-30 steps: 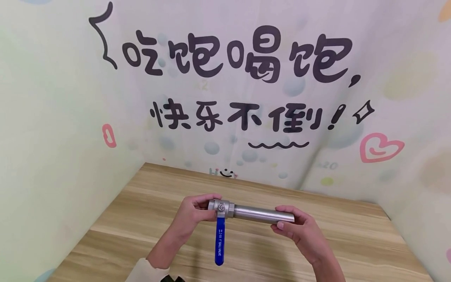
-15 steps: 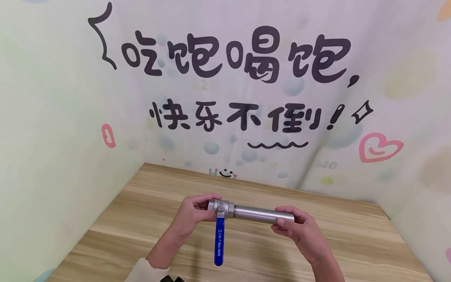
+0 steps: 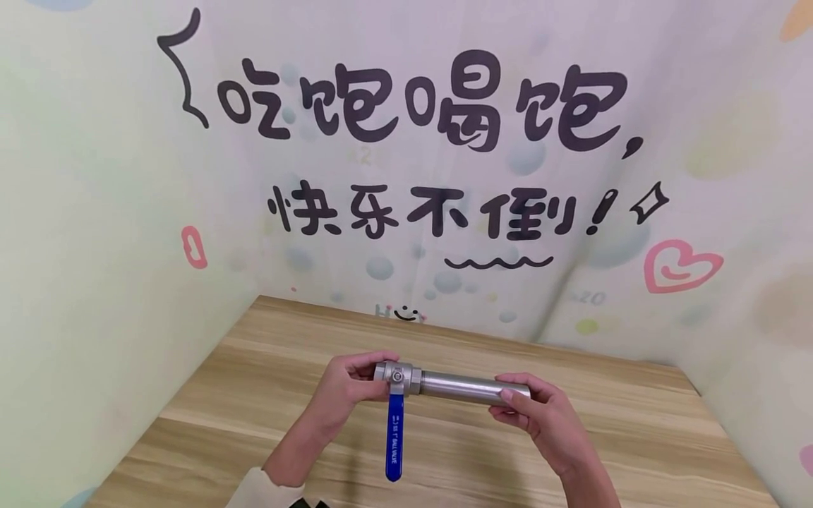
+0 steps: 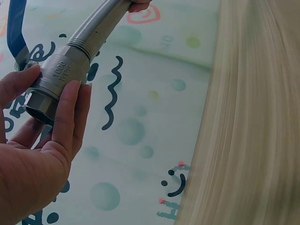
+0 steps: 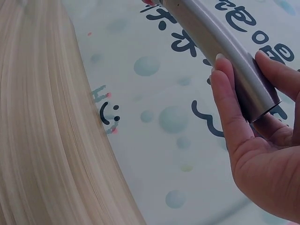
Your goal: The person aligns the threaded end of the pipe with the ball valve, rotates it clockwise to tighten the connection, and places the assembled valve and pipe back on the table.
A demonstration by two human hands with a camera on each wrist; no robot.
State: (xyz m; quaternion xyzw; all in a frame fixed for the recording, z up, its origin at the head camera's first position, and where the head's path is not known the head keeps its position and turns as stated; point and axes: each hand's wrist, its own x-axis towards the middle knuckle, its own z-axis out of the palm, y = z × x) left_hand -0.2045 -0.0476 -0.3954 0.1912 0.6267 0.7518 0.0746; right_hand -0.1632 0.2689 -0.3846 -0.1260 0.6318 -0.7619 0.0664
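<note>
A steel ball valve (image 3: pixel 406 378) hangs above the table, its blue lever handle (image 3: pixel 394 437) pointing toward me. A bare metal pipe (image 3: pixel 457 387) joins the valve's right side, with a few threads showing at the joint. My left hand (image 3: pixel 346 384) grips the valve's left end between thumb and fingers; in the left wrist view, its hexagonal open end (image 4: pixel 41 107) faces the palm. At the pipe's free end, my right hand (image 3: pixel 545 415) pinches the tube, thumb on the near side. The right wrist view shows that hand's fingers (image 5: pixel 229 98) along the pipe (image 5: pixel 225 51).
Below the hands lies a wood-grain table (image 3: pixel 254 395). Pale printed cloth walls (image 3: pixel 356 275) with dark lettering enclose its back and both sides. A light sleeve (image 3: pixel 263 488) shows on the left arm, with a dark object (image 3: pixel 311 503) beside it at the bottom edge.
My right thumb has slid up slightly over the near side of the pipe. My left hand, the valve and its handle keep nearly the same place.
</note>
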